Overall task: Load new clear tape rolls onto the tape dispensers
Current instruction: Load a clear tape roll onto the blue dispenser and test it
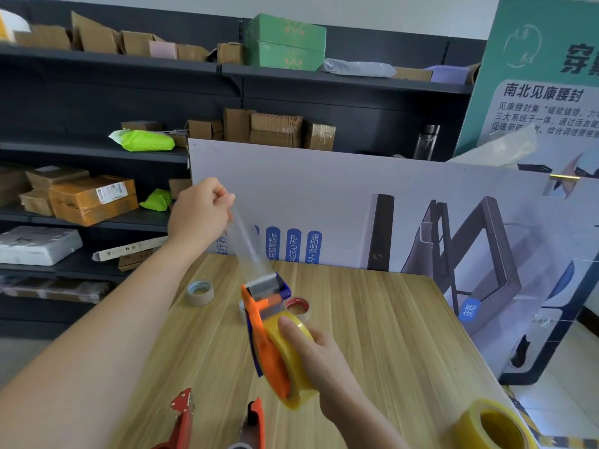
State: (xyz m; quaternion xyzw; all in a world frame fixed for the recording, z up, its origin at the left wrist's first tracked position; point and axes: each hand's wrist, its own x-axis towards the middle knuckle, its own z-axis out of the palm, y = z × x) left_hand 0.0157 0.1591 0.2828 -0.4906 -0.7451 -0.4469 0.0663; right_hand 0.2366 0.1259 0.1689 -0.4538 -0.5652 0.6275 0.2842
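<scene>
My right hand (319, 354) grips a yellowish clear tape roll (291, 361) mounted on an orange and blue tape dispenser (264, 319), held above the wooden table (389, 335). A strip of clear tape (248, 244) runs from the dispenser's front up to my left hand (201, 212), which pinches its end, raised above the table's far edge. A second yellowish tape roll (492, 426) lies at the table's near right corner. Two more dispensers, one red (181, 419) and one orange (254, 422), lie at the near edge.
A nearly spent tape core (201, 291) and a red-cored roll (298, 307) lie on the table behind the dispenser. A printed board (356, 202) stands along the table's far side. Dark shelves (97, 150) with cardboard boxes fill the left and back.
</scene>
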